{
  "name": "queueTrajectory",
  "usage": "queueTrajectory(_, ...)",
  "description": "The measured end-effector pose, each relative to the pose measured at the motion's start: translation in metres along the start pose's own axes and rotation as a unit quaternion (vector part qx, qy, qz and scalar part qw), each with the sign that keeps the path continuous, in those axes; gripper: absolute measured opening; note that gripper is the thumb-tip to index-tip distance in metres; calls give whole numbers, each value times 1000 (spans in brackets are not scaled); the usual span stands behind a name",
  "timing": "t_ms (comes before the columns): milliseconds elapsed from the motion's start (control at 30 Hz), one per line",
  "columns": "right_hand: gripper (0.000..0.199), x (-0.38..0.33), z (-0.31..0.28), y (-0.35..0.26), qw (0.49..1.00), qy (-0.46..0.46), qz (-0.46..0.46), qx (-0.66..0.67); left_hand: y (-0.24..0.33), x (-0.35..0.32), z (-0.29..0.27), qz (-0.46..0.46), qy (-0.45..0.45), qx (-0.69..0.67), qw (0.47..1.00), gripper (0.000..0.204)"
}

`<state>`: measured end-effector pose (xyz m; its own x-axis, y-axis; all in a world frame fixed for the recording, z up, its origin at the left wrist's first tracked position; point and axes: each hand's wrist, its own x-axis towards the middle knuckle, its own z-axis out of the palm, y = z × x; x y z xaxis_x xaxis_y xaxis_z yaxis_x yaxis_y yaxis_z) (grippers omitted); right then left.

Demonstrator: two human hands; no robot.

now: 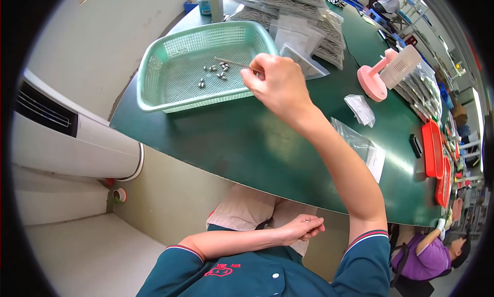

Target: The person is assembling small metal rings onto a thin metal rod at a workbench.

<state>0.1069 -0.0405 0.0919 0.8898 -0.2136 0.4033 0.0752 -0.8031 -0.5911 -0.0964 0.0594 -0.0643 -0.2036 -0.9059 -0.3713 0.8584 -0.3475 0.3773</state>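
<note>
Pinching a thin rod, the right hand points it over the green basket, near metal pieces lying inside; the left hand is curled, whether around anything I cannot tell.

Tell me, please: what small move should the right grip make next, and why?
Probably lower the thin tool toward the small metal pieces: the right grip holds it over the green basket, where they lie loose.
</note>
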Motion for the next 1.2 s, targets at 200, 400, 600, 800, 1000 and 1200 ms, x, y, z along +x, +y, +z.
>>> queueTrajectory(200,17,-21,-27,11,999,36,-4,23,12,-5,4,13,-1,-25,1000,27)
queueTrajectory(400,9,-154,-96,8,962,-57,255,75,23,-5,5,61,-31,1,998,27)
queueTrajectory(600,10,-282,-99,28,911,-28,394,114,6,12,7,86,-46,-13,995,35)
queueTrajectory(800,15,-339,-86,31,867,19,462,185,-12,20,11,33,-47,33,998,46)
queueTrajectory(1000,16,-360,-79,37,848,34,475,233,-28,27,15,43,-29,61,997,49)
queueTrajectory(1200,13,-356,-76,33,883,67,448,125,-30,29,2,19,-6,84,996,31)
